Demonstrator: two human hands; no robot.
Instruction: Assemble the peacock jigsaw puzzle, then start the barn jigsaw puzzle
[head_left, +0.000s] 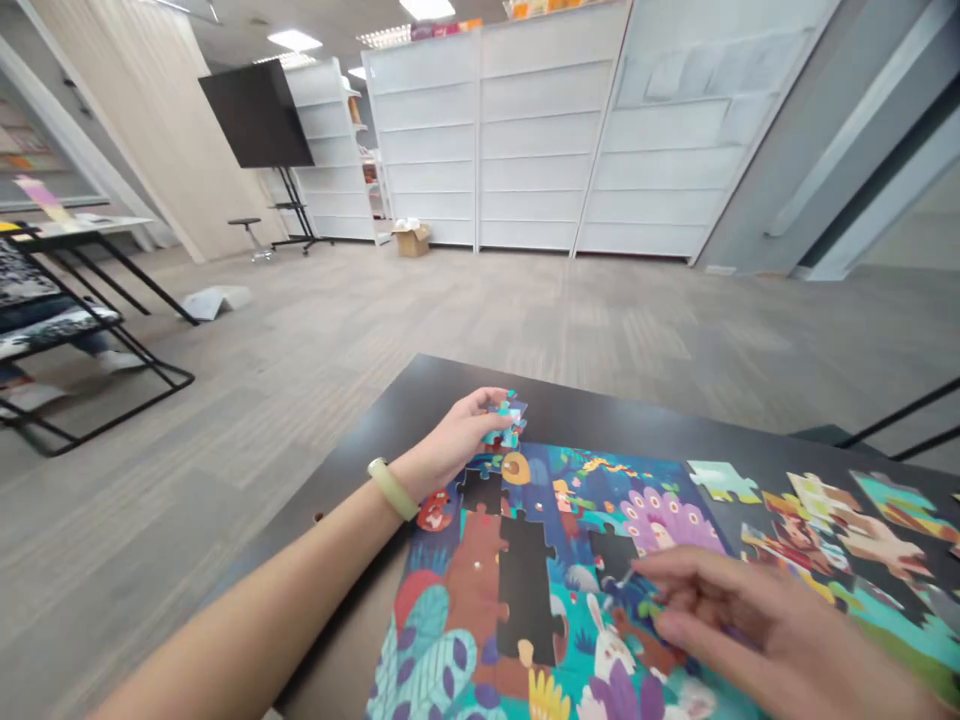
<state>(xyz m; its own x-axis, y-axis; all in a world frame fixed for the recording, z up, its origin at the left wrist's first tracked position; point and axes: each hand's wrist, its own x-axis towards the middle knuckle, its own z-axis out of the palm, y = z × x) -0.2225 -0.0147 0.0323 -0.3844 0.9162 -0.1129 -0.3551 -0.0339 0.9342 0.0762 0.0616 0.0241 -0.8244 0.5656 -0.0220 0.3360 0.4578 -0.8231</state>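
Observation:
My left hand [476,425] is closed at the table's far edge, pinching a few turquoise and purple jigsaw puzzle pieces [513,420] between thumb and fingers. Below it lies a partly joined jigsaw puzzle [472,575] with a bear, a rabbit and a purple peacock. Dark table shows through gaps at its top left, in its middle and left of my right hand. My right hand [720,610], slightly blurred, is over the puzzle's right part. Its thumb and forefinger are around a dark blue puzzle piece [643,598] beside a small gap; the other fingers curl under.
Loose and joined puzzle pieces [847,530] lie on the dark table [600,415] to the right. A black chair frame [900,425] stands beyond its right edge. Farther off are white shelves [540,140], a screen on a stand [259,115], a cardboard box [412,240] and a seated person at left.

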